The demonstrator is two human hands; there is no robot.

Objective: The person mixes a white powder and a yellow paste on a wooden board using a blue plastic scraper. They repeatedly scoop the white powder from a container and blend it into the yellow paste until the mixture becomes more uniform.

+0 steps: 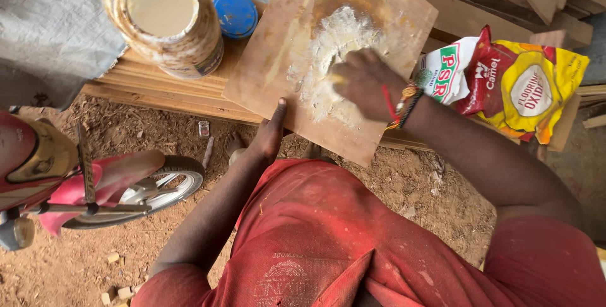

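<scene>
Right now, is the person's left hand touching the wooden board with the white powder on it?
Touching. The head view shows the left hand gripping the near edge of the wooden board, thumb lying on its top face with no gap.

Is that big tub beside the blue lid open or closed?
Open. The tub has no lid on; pale cream paste fills it nearly to the smeared rim. The blue lid lies apart beside it.
</scene>
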